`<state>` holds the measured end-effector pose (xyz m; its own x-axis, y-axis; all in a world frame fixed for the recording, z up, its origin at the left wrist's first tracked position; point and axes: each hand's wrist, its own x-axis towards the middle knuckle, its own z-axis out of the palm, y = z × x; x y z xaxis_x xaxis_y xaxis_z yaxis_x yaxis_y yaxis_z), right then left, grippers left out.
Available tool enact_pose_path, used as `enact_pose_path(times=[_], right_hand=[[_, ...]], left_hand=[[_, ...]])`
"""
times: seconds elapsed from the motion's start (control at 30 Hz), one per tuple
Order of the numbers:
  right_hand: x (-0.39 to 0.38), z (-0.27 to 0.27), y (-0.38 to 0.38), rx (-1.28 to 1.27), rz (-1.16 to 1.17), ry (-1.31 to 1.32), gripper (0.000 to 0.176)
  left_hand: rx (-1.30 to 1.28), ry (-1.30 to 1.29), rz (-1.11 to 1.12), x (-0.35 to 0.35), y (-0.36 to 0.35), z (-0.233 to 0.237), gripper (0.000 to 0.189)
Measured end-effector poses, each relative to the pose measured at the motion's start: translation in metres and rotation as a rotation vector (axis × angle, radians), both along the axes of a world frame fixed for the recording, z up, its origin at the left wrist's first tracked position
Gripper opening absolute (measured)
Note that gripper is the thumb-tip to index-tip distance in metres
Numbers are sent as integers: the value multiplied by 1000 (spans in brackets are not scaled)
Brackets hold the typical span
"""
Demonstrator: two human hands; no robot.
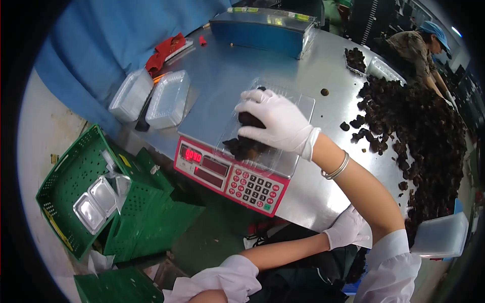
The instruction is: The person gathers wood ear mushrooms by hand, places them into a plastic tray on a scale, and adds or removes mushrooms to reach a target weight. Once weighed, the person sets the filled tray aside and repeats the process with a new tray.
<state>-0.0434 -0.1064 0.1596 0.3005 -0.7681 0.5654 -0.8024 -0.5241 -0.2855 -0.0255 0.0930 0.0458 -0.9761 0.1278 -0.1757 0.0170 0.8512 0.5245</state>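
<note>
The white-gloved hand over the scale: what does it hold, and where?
The right hand grips a dark wrinkled lump from above, over the clear plastic tray.

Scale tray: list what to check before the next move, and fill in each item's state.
1. Clear tray sits on the scale platform: ok.
2. Right hand is over the dark pieces in the tray: ok. Whether it grips one: cannot tell.
3. Display lit: ok. Reading legible: cannot tell.
4. Left hand off the scale, at the table edge: ok.
5. Table beside the scale free of strays: not ok, loose pieces lie there.
</note>
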Motion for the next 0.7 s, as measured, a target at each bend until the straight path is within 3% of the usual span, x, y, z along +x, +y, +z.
enact_pose_path(times=[0.13, 0.2, 0.23, 0.33, 0.4, 0.47, 0.53, 0.6, 0.7], right_hand=[[-18, -1, 7, -8, 76, -128, 30], [-37, 7, 39, 77, 40, -458, 30], [-42, 7, 61, 170, -45, -567, 31], [-60, -21, 132, 365, -257, -781, 34], [-71, -63, 181, 448, -377, -865, 39], [-57, -124, 239, 426, -594, -851, 51], [-40, -103, 263, 642, -774, 77, 64], [-41, -112, 294, 689, -923, 1, 74], [-79, -128, 361, 647, -1283, -188, 71]], left_hand=[[134, -1, -16, 8, -6, 3, 76], [425, 693, 212, 7, 9, -34, 40], [662, 703, 265, 17, 6, -26, 28], [754, 732, 407, 49, -12, -34, 31], [552, 863, 695, 73, -40, -24, 30], [593, 836, 814, 79, -61, -23, 25], [493, 873, 769, 78, -74, -22, 27], [415, 891, 711, 83, -77, -10, 27], [123, 1051, 357, 117, -83, 44, 27]])
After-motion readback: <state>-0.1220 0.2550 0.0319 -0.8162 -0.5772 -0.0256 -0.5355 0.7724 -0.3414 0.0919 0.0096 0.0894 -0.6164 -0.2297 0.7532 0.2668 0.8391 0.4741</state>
